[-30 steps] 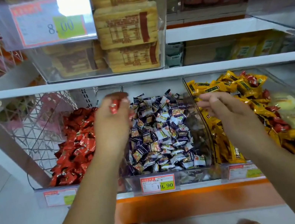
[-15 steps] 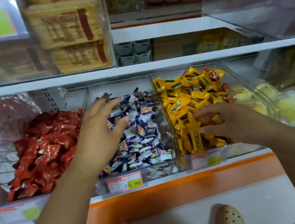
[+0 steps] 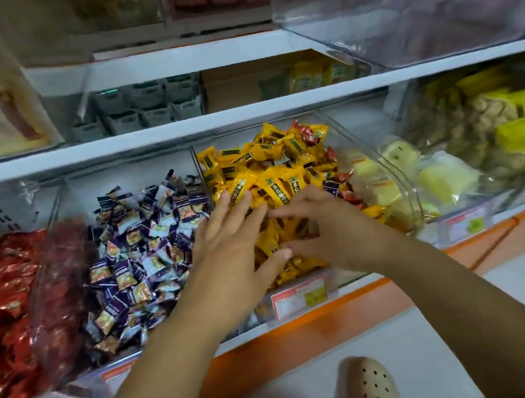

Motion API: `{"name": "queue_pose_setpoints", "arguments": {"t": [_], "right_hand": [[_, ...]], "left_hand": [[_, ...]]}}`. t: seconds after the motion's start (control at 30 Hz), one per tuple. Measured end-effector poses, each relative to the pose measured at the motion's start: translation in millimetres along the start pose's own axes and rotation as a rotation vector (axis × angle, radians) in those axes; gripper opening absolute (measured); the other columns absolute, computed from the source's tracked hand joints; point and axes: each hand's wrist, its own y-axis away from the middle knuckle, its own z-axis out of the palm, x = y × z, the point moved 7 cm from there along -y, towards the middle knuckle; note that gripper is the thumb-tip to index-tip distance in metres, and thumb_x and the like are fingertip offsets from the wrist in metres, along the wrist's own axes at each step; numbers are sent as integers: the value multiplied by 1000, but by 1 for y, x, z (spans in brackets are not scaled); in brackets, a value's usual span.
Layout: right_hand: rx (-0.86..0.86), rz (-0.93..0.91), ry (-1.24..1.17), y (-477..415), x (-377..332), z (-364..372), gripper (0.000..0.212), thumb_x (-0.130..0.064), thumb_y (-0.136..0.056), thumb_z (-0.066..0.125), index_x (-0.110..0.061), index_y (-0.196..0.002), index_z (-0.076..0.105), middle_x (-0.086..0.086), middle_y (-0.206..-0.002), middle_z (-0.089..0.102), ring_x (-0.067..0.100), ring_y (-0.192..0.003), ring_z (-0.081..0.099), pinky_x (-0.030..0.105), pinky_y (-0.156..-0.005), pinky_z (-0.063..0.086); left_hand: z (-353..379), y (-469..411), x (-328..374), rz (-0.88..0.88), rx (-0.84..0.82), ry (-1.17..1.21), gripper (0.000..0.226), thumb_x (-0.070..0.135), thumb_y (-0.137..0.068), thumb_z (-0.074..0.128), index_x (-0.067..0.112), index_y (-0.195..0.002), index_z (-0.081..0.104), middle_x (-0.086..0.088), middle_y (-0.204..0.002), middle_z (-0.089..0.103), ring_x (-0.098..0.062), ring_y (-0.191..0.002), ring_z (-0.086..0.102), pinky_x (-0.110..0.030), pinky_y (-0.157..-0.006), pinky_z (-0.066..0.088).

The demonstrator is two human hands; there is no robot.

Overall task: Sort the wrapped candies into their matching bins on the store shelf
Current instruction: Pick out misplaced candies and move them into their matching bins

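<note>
Evidently light and crackly, the yellow candies (image 3: 272,181) lie heaped loosely in a clear bin (image 3: 403,189) on the store shelf. Their film looks slick, so a pinch across the middle or on a crimped end should serve best. They are oblong packs lying flat and jumbled, with long axes pointing every way. Stray red candies (image 3: 310,131) sit among them at the far right, with a purple stray (image 3: 332,187) nearby. The left hand (image 3: 229,249) rests on the heap, fingers straight and spread. The right hand (image 3: 326,226) is just beside it, fingers bent into the pile; whether they grip anything I cannot tell. The purple candies (image 3: 143,243) fill the bin to the left.
</note>
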Motion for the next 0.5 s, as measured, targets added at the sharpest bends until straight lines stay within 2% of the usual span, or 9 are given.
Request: {"name": "queue_pose_setpoints", "arguments": {"t": [0.07, 0.13, 0.2, 0.27, 0.33, 0.43, 0.5], "right_hand": [[197, 110, -18, 5, 28, -44, 31, -16, -92, 60, -29, -119, 66, -5, -117, 56, 9, -89, 55, 16, -78, 42], [343, 265, 66, 12, 58, -78, 29, -12, -94, 54, -25, -115, 69, 0, -118, 64, 14, -95, 60, 21, -75, 41], [291, 341, 97, 10, 72, -78, 30, -17, -94, 54, -24, -121, 64, 2, -118, 65, 15, -96, 60, 23, -73, 41], [125, 346, 109, 0, 74, -53, 33, -25, -94, 56, -23, -127, 58, 6, -114, 64, 19, -91, 59, 28, -71, 43], [25, 342, 200, -5, 76, -29, 30, -28, -96, 54, -17, -123, 57, 10, -111, 63, 23, -87, 56, 27, -68, 39], [73, 322, 246, -8, 80, -27, 30, -28, -94, 57, -16, -122, 59, 10, -112, 61, 28, -96, 59, 28, -71, 41], [116, 305, 215, -7, 79, -33, 29, -24, -91, 62, -16, -119, 63, 10, -109, 61, 27, -93, 58, 30, -73, 44]], "left_hand": [[0, -4, 3, 4, -6, -48, 74, 61, -89, 41, 39, -151, 6, 18, -157, -15, -7, -141, -27, -45, -118, -11], [0, -8, 6, 9, 10, -100, 75, 62, -88, 44, 39, -151, 8, 16, -158, -12, -10, -143, -24, -46, -117, -11], [-1, -12, 8, 16, 39, -113, 76, 62, -86, 47, 39, -150, 13, 14, -160, -7, -12, -145, -20, -47, -118, -8], [0, -14, 8, 19, 62, -109, 77, 62, -84, 52, 38, -150, 18, 13, -160, -2, -13, -146, -16, -47, -119, -5], [0, -15, 8, 23, 73, -102, 77, 60, -83, 55, 37, -149, 23, 12, -160, 2, -14, -147, -13, -48, -119, -3], [0, -15, 8, 16, 74, -109, 77, 60, -83, 57, 39, -148, 23, 12, -160, 2, -14, -147, -13, -47, -119, -2], [0, -15, 8, 14, 71, -109, 77, 60, -82, 57, 40, -148, 22, 13, -160, 1, -14, -147, -13, -46, -119, -3]]}}
